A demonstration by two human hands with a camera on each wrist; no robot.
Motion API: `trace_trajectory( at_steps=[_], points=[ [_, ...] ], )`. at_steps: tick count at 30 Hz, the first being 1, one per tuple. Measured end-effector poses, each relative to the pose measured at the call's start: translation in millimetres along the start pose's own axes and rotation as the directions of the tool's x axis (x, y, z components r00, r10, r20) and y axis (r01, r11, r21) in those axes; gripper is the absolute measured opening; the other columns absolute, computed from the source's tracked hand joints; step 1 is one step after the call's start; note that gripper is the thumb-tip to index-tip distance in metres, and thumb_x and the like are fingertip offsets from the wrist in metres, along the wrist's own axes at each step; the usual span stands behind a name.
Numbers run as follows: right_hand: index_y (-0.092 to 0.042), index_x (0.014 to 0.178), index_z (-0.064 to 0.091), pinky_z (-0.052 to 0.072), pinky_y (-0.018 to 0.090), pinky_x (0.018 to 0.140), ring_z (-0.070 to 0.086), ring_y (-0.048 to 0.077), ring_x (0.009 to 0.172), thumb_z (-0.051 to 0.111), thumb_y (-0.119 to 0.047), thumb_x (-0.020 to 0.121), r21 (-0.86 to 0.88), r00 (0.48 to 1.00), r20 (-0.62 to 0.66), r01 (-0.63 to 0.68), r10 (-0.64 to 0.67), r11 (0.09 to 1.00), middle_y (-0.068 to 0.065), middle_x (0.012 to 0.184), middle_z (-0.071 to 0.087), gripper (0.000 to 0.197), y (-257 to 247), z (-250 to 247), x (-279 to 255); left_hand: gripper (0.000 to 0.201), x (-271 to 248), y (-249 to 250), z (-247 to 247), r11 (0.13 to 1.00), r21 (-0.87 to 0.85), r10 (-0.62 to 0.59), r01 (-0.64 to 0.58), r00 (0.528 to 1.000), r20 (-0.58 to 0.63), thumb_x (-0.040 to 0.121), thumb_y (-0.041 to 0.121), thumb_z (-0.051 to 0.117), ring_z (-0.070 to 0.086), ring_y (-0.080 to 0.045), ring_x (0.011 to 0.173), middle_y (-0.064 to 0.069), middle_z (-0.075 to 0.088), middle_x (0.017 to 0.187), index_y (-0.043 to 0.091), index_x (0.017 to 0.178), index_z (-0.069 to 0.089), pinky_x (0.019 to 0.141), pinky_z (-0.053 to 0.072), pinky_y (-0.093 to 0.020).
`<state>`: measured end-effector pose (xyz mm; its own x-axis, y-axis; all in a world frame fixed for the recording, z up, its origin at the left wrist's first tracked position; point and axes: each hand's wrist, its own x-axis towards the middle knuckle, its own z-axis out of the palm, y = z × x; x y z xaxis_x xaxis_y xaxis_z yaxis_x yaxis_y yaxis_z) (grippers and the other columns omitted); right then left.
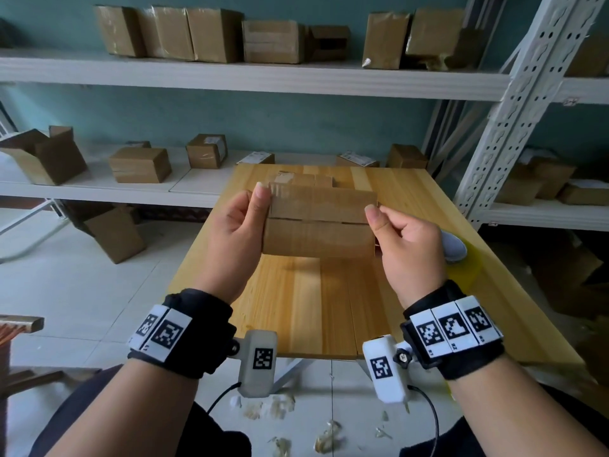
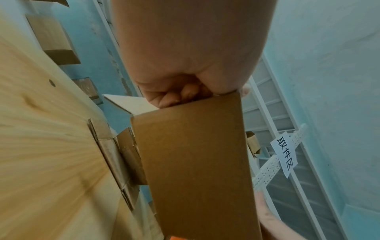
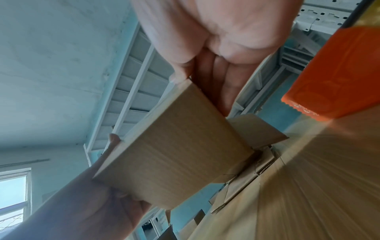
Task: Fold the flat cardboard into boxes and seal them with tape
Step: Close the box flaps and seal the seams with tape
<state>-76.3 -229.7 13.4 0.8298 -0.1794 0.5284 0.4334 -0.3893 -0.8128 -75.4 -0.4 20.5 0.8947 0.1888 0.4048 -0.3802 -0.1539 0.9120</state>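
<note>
A brown cardboard box (image 1: 318, 222) is held in the air over the wooden table (image 1: 316, 308). Two of its flaps meet in a seam across the face turned toward me. My left hand (image 1: 250, 212) grips its left end, thumb on the front, fingers (image 2: 174, 95) curled round the edge of the box (image 2: 195, 162). My right hand (image 1: 395, 229) grips the right end of the box (image 3: 174, 154), thumb in front, fingers (image 3: 216, 84) behind. Flat cardboard pieces (image 1: 303, 179) lie on the table beyond it.
A tape dispenser (image 1: 461, 258), orange in the right wrist view (image 3: 333, 73), lies on the table just right of my right hand. White metal shelves (image 1: 230, 74) behind and to the right carry several cardboard boxes. One box (image 1: 115, 235) sits on the floor at left.
</note>
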Motion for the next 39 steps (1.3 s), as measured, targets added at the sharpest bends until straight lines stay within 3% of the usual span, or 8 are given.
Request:
trace_trajectory(
  at_steps=[5,11,14,21,27,30,34,39],
  points=[
    [-0.01,0.151,0.053,0.039,-0.003,0.095,0.052,-0.008,0.126,0.055,-0.023,0.108,-0.096,0.992,0.113,-0.038,0.048,0.995,-0.01,0.139,0.059,0.045,2.7,-0.4,5.0,0.045,-1.4,-8.4,7.1,0.98,0.197,0.015,-0.011,1.0,-0.016,0.114,0.043,0.037,0.044,-0.005,0.066,0.001,0.049,0.079,0.007,0.093,0.053,0.063,0.04,-0.02],
    [-0.013,0.145,0.059,0.049,0.007,0.097,0.06,-0.019,0.11,0.067,-0.024,0.102,-0.033,0.998,0.065,-0.013,0.015,0.999,-0.018,0.127,0.063,0.045,5.3,-4.5,7.3,0.031,2.9,-11.4,11.8,0.993,0.105,-0.041,0.047,0.997,-0.063,0.116,0.039,0.035,0.056,0.004,0.085,0.005,0.062,0.102,0.017,0.119,0.057,0.078,0.047,-0.013],
    [-0.014,0.14,0.064,0.056,0.018,0.097,0.066,-0.011,0.112,0.072,-0.027,0.098,-0.001,0.999,0.044,0.006,-0.006,1.0,-0.008,0.127,0.072,0.045,5.6,-6.4,5.9,0.033,7.8,-14.0,10.7,0.998,0.019,-0.058,0.06,0.994,-0.094,0.115,0.042,0.04,0.061,-0.004,0.091,0.008,0.068,0.099,0.026,0.106,0.068,0.092,0.054,-0.042],
    [-0.015,0.136,0.067,0.066,0.04,0.068,0.073,0.004,0.091,0.066,-0.038,0.098,0.002,0.999,0.051,-0.014,0.014,1.0,-0.02,0.097,0.072,0.045,5.3,-0.8,-0.5,0.055,10.4,-8.8,12.3,0.987,-0.112,-0.129,0.117,0.986,-0.104,0.092,0.073,0.064,0.066,-0.02,0.086,-0.001,0.068,0.084,0.022,0.079,0.08,0.089,0.059,-0.047],
    [-0.012,0.127,0.073,0.067,0.042,0.071,0.073,0.001,0.103,0.065,-0.036,0.1,0.202,0.99,0.068,-0.135,0.124,0.97,-0.008,0.118,0.076,0.036,-1.3,-6.1,3.4,0.055,9.1,-9.2,18.4,0.984,-0.166,-0.071,0.062,0.996,-0.052,0.095,0.063,0.067,0.067,-0.047,0.105,-0.014,0.067,0.093,0.01,0.087,0.079,0.094,0.057,-0.067],
    [-0.028,0.106,0.078,0.066,0.043,0.079,0.077,0.011,0.101,0.059,-0.039,0.104,0.289,0.968,0.124,-0.244,0.216,0.926,-0.006,0.105,0.081,0.022,-6.7,-12.5,5.7,0.057,8.7,-7.3,19.4,0.98,-0.185,-0.079,0.074,0.997,-0.018,0.1,0.055,0.068,0.064,-0.027,0.098,-0.008,0.063,0.095,-0.002,0.096,0.073,0.105,0.051,-0.065],
    [-0.027,0.116,0.071,0.064,0.048,0.088,0.077,0.019,0.106,0.053,-0.055,0.098,0.404,0.926,0.218,-0.374,0.309,0.835,0.002,0.113,0.08,0.039,-12.1,-17.1,9.9,0.027,10.4,-8.9,19.2,0.966,-0.253,-0.048,0.046,0.999,-0.001,0.101,0.041,0.072,0.064,-0.013,0.118,0.005,0.074,0.12,0.019,0.112,0.083,0.115,0.047,-0.058],
    [-0.023,0.129,0.059,0.062,0.056,0.091,0.077,0.029,0.106,0.056,-0.067,0.089,0.47,0.871,0.267,-0.492,0.413,0.733,0.009,0.123,0.075,0.059,-9.7,-12.8,9.7,0.062,9.3,-5.2,20.5,0.935,-0.353,0.045,-0.034,0.999,0.022,0.086,0.037,0.082,0.056,-0.012,0.142,0.002,0.064,0.149,0.009,0.14,0.068,0.118,0.047,-0.043]
  ],
)
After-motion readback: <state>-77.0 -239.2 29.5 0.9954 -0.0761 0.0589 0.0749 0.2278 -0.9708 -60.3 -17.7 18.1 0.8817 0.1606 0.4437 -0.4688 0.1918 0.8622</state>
